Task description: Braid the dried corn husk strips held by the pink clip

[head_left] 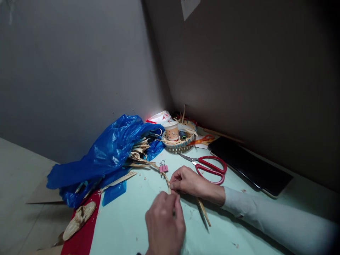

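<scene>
Centrally, a straw strip (pixel 166 180) lies on the pale green table (pixel 127 226), running from the bag side at 10 o'clock down to the hands. Right hand (pixel 189 182) is pinched closed on the strip, knuckles up, sleeve trailing to 4 o'clock. Left hand (pixel 164 224), at 6 o'clock of the right, grips the same strip between thumb and fingertips; the two hands are almost touching. A pink clip (pixel 163 167) sits on the strip just at 11 o'clock of the right hand. A loose stick (pixel 204 211) lies under the right wrist, pointing to 5 o'clock.

Red scissors (pixel 211 168) at 2 o'clock, near the right hand. Basket (pixel 178 141) with a cup (pixel 171 131) at 12 o'clock. Blue bag (pixel 106 152) with more straw at 10 o'clock. Dark tablet (pixel 249 164) at 3 o'clock by the wall.
</scene>
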A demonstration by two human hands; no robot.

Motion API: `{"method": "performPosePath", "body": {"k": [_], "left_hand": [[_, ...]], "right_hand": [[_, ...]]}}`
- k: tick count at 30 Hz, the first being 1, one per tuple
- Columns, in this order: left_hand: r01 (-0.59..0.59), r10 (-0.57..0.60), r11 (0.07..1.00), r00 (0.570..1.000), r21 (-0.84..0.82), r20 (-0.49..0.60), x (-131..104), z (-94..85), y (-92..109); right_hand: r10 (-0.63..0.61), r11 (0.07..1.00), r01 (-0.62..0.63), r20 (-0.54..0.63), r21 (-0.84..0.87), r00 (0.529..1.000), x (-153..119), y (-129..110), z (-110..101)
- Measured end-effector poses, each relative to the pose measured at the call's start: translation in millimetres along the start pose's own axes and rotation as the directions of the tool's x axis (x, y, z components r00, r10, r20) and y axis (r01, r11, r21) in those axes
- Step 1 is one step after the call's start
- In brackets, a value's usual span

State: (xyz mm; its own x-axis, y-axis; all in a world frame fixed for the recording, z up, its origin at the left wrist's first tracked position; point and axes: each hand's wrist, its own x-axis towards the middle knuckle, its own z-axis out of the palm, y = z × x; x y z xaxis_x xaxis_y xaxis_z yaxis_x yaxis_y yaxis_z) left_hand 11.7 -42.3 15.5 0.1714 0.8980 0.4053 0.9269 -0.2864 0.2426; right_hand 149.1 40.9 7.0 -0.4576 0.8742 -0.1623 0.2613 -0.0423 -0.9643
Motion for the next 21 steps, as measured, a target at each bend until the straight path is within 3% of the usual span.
{"method": "performPosePath", "body": {"k": [2, 4, 6, 8, 12, 17, 21], "left_hand": [[0.27, -0.27, 0.93, 0.962, -0.248, 0.033, 10.9, -8.6, -10.3], [0.494, -0.446, 0.706, 0.867, -0.508, 0.223, 22.0, -10.6, -19.3], [0.644, -0.42, 0.393, 0.761, -0.656, 0.495, 30.5, -5.7, -24.4], [0.71, -0.331, 0.211, 0.699, -0.672, 0.634, 35.1, 1.9, -25.3], [0.731, -0.289, 0.193, 0.679, -0.654, 0.675, 36.2, 8.7, -21.0], [0.703, -0.25, 0.265, 0.711, -0.66, 0.657, 35.7, 4.4, -19.4], [0.697, -0.298, 0.265, 0.716, -0.666, 0.631, 35.8, 6.4, -19.5]], "right_hand": [[-0.006, 1.0, 0.006, 0.009, 0.014, 1.0, 0.1, 2.9, 0.3], [-0.008, 0.999, 0.008, 0.02, 0.031, 1.0, 0.4, 5.5, 0.8], [-0.007, 0.999, 0.006, 0.032, 0.048, 0.999, 0.4, 6.7, 1.1], [-0.007, 0.998, 0.005, 0.043, 0.057, 0.999, -0.5, 6.3, 0.9], [-0.011, 0.999, 0.008, 0.06, 0.045, 0.998, -3.5, 3.8, -0.4], [-0.022, 1.0, 0.021, 0.076, 0.021, 0.997, -3.9, 3.6, -1.4], [-0.045, 0.997, 0.05, 0.078, -0.054, 0.996, -9.5, -6.3, -4.6]]}}
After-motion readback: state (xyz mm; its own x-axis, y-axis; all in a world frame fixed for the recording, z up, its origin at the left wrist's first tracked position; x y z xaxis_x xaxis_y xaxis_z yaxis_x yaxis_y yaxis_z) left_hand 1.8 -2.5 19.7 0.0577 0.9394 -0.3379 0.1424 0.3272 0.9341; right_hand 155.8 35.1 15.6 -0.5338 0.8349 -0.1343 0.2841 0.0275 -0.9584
